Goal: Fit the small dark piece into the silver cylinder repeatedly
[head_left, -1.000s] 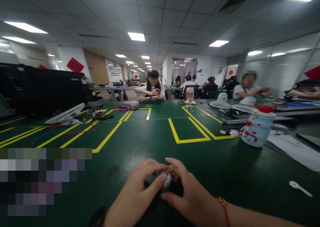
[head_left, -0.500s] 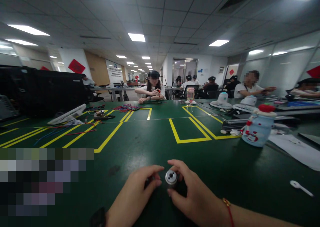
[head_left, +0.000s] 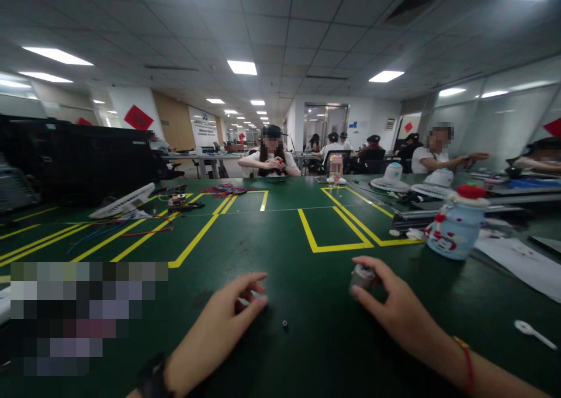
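My right hand (head_left: 390, 301) is closed on a small silver cylindrical motor (head_left: 363, 278), held between thumb and fingers at the table's middle right. The motor is slightly blurred. My left hand (head_left: 232, 307) is open over the table, thumb and fingers apart, with nothing in it. Between the two hands, nearer the left one, a tiny dark metal ring-shaped part (head_left: 284, 324) lies on the green table (head_left: 280, 258).
Wires (head_left: 225, 189) and a white fan-like panel (head_left: 125, 202) lie at the back left. A blue snowman bottle (head_left: 456, 225) stands on the right, a white spoon-shaped piece (head_left: 534, 335) nearer me. A person (head_left: 272, 158) sits opposite.
My right hand has carried the motor to the right and away from me. My left hand has shifted left. The tiny metal part now shows on the table between them.
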`<action>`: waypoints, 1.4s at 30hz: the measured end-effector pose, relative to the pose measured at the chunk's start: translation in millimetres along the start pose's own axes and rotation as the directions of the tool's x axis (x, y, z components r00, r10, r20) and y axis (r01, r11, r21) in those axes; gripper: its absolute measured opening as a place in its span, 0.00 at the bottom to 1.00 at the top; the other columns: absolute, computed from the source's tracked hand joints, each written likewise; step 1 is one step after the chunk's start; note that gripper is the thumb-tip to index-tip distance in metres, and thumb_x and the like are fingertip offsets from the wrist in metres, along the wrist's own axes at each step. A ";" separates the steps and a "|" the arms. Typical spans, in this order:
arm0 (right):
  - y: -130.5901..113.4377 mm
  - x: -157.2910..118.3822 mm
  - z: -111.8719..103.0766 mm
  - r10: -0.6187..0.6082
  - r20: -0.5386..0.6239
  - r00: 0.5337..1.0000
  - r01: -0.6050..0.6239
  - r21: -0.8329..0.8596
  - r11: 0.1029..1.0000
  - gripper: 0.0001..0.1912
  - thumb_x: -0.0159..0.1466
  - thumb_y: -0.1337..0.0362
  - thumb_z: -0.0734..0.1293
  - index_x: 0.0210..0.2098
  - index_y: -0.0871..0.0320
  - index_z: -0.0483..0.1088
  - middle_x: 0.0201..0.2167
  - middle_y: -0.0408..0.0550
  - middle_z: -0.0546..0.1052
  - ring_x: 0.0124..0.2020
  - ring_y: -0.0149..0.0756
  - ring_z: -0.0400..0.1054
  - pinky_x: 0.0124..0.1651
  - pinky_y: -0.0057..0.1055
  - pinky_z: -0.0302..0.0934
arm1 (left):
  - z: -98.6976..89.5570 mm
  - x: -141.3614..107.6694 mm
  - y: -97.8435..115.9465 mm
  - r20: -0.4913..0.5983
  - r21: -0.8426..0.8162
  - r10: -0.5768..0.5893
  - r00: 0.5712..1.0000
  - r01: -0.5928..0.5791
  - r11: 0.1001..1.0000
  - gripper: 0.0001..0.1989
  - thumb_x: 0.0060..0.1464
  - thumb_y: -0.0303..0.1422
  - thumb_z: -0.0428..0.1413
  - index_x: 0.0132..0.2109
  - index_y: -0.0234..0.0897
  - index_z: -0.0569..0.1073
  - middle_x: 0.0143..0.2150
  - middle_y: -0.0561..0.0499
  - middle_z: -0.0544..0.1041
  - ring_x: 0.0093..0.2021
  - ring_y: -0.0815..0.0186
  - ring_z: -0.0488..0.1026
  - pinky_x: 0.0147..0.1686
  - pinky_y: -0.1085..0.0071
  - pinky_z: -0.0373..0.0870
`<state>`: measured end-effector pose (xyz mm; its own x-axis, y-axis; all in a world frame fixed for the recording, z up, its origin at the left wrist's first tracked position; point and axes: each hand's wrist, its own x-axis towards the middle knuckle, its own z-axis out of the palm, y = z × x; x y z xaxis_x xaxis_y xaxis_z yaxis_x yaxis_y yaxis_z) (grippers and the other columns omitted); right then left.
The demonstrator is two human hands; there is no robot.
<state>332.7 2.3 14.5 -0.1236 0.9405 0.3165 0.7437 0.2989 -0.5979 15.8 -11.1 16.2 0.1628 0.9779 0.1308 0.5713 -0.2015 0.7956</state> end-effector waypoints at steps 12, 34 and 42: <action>129.0 -13.0 -84.7 0.206 -0.316 0.926 -0.339 -0.458 0.821 0.37 0.54 0.42 0.62 0.55 0.61 0.61 0.48 0.66 0.70 0.47 0.59 0.66 0.45 0.51 0.60 | -15.7 14.9 -19.9 -0.219 -0.086 -0.156 0.963 0.140 0.986 0.21 0.53 0.45 0.53 0.48 0.36 0.73 0.38 0.48 0.77 0.39 0.57 0.75 0.38 0.65 0.68; -32.1 13.1 15.3 -0.265 0.280 0.922 0.311 -0.134 0.941 0.11 0.65 0.62 0.58 0.37 0.57 0.70 0.37 0.47 0.71 0.37 0.32 0.64 0.39 0.31 0.59 | -18.0 11.4 -11.2 -0.212 -0.086 -0.182 0.960 0.167 0.982 0.20 0.52 0.45 0.53 0.46 0.36 0.74 0.37 0.50 0.77 0.38 0.58 0.75 0.38 0.66 0.67; 91.4 22.3 -115.1 0.153 -0.177 0.972 -0.230 -0.606 0.761 0.15 0.63 0.55 0.59 0.32 0.60 0.71 0.32 0.55 0.72 0.30 0.37 0.65 0.35 0.36 0.53 | -15.3 12.8 -12.1 -0.230 -0.095 -0.190 0.954 0.172 0.981 0.19 0.51 0.45 0.54 0.44 0.36 0.74 0.37 0.49 0.77 0.39 0.57 0.75 0.39 0.64 0.67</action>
<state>473.6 32.0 51.7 0.1098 0.9316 0.3464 0.9929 -0.0867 -0.0815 -1.3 4.7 17.3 -0.1382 0.9842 0.1102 0.5116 -0.0243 0.8589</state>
